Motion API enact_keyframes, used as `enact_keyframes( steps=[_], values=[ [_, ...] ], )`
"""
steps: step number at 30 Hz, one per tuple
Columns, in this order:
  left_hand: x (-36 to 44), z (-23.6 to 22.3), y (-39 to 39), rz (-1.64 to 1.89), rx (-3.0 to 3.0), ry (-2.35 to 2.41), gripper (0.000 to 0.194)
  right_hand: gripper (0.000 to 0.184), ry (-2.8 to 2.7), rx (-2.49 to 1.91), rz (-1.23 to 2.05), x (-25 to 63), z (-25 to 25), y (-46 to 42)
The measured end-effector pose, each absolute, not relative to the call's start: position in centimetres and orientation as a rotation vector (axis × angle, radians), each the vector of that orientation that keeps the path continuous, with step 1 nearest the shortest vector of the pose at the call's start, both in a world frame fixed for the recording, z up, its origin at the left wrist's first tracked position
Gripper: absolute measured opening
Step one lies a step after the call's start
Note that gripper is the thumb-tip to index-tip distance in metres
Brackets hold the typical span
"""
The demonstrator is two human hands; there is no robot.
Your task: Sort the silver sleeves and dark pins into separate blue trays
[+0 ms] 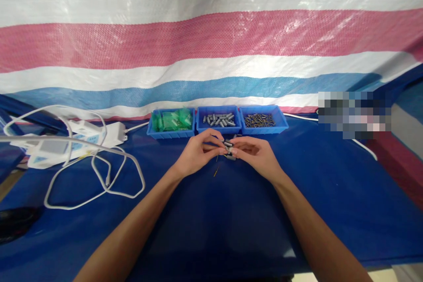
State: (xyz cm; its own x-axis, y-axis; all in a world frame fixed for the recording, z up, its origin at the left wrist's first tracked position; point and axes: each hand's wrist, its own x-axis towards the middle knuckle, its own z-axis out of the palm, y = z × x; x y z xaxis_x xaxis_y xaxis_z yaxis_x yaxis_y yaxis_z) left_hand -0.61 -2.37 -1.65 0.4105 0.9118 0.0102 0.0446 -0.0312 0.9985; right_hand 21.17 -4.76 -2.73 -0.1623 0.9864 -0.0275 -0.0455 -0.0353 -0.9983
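Observation:
Both of my hands meet over the blue table cover, just in front of three small blue bins. My left hand [198, 152] is pinched on small grey cylinder parts [228, 146] between the two hands. My right hand [256, 153] is also closed on that little cluster from the other side. A thin brass-coloured pin [216, 171] lies loose on the cover just below the hands. The left bin [171, 122] holds green parts, the middle bin [219, 120] grey cylinders, the right bin [261, 120] dark thin pins.
White power strips [79, 139] with looping white cables [99, 180] lie at the left on the blue cover [214, 220]. A striped red, white and blue tarp [211, 44] hangs behind. A dark object [16, 222] sits at the far left edge.

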Motion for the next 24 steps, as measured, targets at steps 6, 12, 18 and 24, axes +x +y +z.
enact_keyframes(
  steps=[6, 12, 18, 24],
  values=[
    [-0.7, -1.3, -2.3, 0.774, 1.818, 1.057, 0.028, 0.028, -1.201, -1.169, 1.173, 21.4, -2.4, -4.5],
    [-1.0, -1.2, -2.1, 0.469, 2.275, 1.220, 0.019, 0.045, -0.966, -1.204, 0.679, 22.5, -2.1, -3.9],
    [-0.4, -1.5, -2.3, 0.359, 2.321, 1.332, 0.026, 0.030, -1.039, -1.204, 0.778, 22.3, -2.4, -4.0],
    [0.1, -1.0, -2.0, 0.767, 2.186, 1.094, 0.014, 0.029, -1.252, -1.190, 1.041, 22.3, -2.9, -4.2]
  ],
)
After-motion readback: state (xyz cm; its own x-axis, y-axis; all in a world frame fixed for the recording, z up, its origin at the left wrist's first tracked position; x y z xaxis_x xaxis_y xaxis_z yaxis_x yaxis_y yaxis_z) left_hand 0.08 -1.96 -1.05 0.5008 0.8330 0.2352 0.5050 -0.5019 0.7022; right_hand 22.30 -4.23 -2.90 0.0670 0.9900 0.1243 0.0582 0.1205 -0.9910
